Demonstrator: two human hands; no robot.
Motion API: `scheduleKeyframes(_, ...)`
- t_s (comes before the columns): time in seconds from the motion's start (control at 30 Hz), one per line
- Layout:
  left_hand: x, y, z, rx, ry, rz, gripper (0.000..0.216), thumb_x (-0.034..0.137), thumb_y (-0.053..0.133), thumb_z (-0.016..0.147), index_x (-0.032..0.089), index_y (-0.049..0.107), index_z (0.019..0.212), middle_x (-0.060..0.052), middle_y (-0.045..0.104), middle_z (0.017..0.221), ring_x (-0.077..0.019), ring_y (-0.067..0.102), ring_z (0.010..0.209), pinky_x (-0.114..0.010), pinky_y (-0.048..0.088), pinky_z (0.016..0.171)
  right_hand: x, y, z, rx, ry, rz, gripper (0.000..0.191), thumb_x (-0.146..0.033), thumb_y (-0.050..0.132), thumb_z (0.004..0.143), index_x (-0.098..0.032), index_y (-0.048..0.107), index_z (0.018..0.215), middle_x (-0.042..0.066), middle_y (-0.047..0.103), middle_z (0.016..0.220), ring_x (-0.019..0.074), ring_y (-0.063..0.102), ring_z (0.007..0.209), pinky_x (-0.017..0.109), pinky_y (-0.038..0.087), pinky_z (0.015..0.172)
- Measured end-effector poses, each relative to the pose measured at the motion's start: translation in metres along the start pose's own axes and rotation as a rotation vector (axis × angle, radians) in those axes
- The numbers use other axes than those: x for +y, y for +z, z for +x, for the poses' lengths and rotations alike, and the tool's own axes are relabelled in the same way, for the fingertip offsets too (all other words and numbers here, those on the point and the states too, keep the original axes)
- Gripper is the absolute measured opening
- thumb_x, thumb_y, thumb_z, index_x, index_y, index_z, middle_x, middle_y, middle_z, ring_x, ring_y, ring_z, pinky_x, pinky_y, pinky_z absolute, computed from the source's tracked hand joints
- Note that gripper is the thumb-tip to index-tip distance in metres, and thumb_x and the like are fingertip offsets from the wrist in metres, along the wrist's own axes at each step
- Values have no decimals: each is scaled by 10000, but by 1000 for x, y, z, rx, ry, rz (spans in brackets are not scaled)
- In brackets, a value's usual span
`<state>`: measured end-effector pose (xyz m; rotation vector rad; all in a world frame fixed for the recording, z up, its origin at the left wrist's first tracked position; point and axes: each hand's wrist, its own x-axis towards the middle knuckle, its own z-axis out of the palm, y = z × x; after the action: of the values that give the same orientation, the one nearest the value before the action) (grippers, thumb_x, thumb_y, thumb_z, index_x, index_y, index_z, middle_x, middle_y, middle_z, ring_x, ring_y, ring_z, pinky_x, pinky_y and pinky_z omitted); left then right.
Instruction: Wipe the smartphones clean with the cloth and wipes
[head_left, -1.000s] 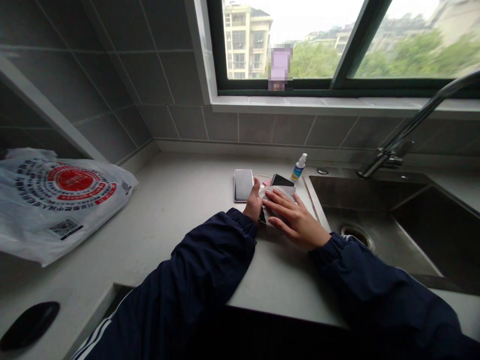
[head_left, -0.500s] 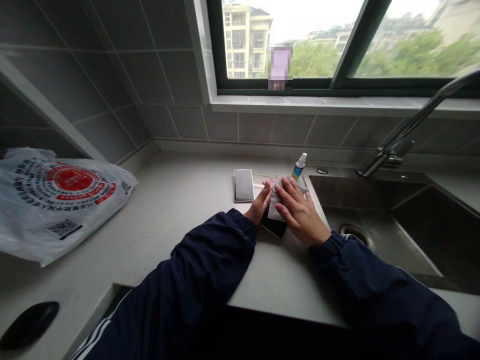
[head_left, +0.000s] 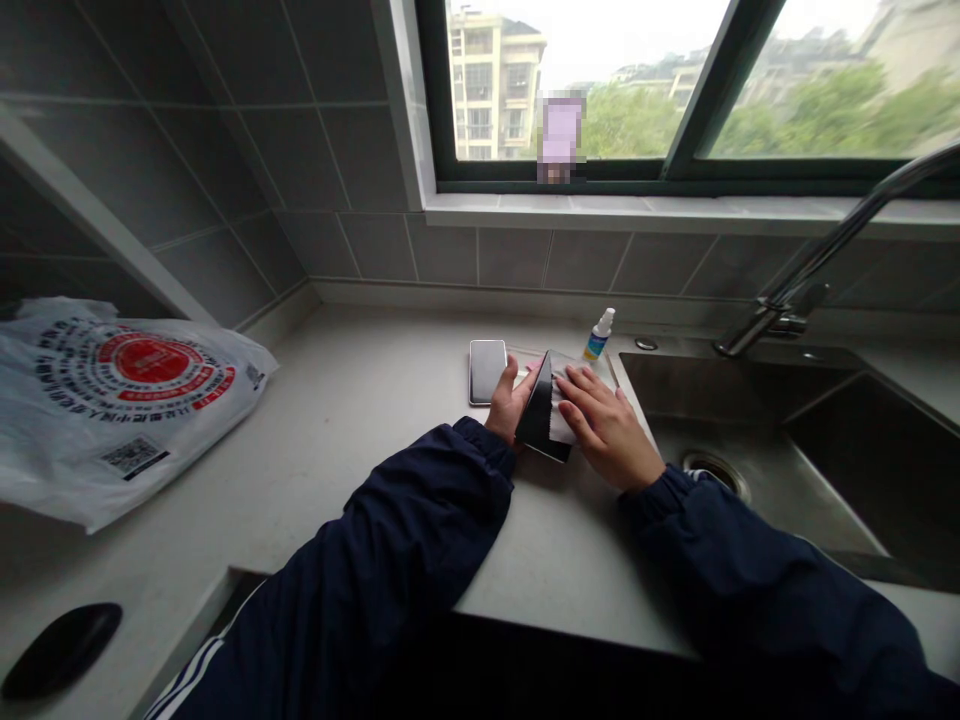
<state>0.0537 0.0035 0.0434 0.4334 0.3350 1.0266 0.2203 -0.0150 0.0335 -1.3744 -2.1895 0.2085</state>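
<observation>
Two bare hands, both in navy sleeves, the left sleeve [head_left: 420,530] with white stripes near the cuff-to-elbow run at lower left, the right sleeve [head_left: 750,570] at lower right. Left hand [head_left: 512,402]: closed around the left edge of a black flat rectangular object [head_left: 540,415], thumb raised, gripping it. That object stands tilted up on one long edge at the centre of the frame, its lower corner at or just above the counter. Right hand [head_left: 607,428]: fingers curved and pressed over a white cloth [head_left: 564,420] with a zigzag edge, which lies against the object's right face.

Item, just beyond the left hand: one smartphone [head_left: 487,372], flat, dark screen up, on a pale stone countertop [head_left: 360,430]. Item, just behind the right hand: one small spray bottle [head_left: 598,336], upright, blue-labelled. Item, right: one steel sink [head_left: 750,400] with drain [head_left: 712,472], and a curved faucet [head_left: 776,318] behind it. Item, lower left: one black oval object [head_left: 60,650] near the counter edge. Item, left: one white plastic bag [head_left: 127,400], red circular print, lying flat. Farthest: grey tile wall [head_left: 352,170], then a dark-framed window [head_left: 600,186] at top, with a blurred pink item [head_left: 559,130] too pixelated to name.
</observation>
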Motion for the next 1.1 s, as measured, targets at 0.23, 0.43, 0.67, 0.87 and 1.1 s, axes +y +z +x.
scheduleKeyframes(0.23,1,-8,4,41,0,-8,840,731,232,961,132,472,1499,-156,731,1108,-310,720,1011,-457,530,985,-7,-4,-3,-24,-153,98,378,-450,438,1042,-307,660,1313,72,588,1471,335,464,1440,752,228,1147)
scheduleKeyframes(0.43,2,-9,3,130,-21,-79,863,747,412,904,143,436,1521,-185,709,1170,-319,728,997,-459,548,957,-16,-9,-7,-79,-327,212,255,-369,568,996,-322,734,1184,44,697,1330,305,562,1360,664,237,1190)
scheduleKeyframes(0.67,1,-7,6,120,-24,-96,848,730,315,945,98,464,1491,-200,724,1100,-304,735,965,-448,559,939,-16,-6,-5,-153,-340,145,375,-380,539,1011,-321,617,1373,69,572,1482,324,462,1439,714,169,1194)
scheduleKeyframes(0.87,-2,-6,6,9,-96,-11,764,657,258,1001,102,516,1459,-182,733,1096,-292,724,1034,-428,533,990,-11,-2,-4,-47,-236,6,431,-414,424,1052,-319,532,1459,76,466,1573,327,367,1499,740,195,1171)
scheduleKeyframes(1.1,-4,-9,0,-50,-161,57,714,631,314,1001,152,485,1502,-156,718,1194,-304,693,1129,-438,496,1047,-8,-3,-2,82,-92,-132,518,-469,383,1053,-368,364,1561,68,343,1648,348,323,1519,787,167,1145)
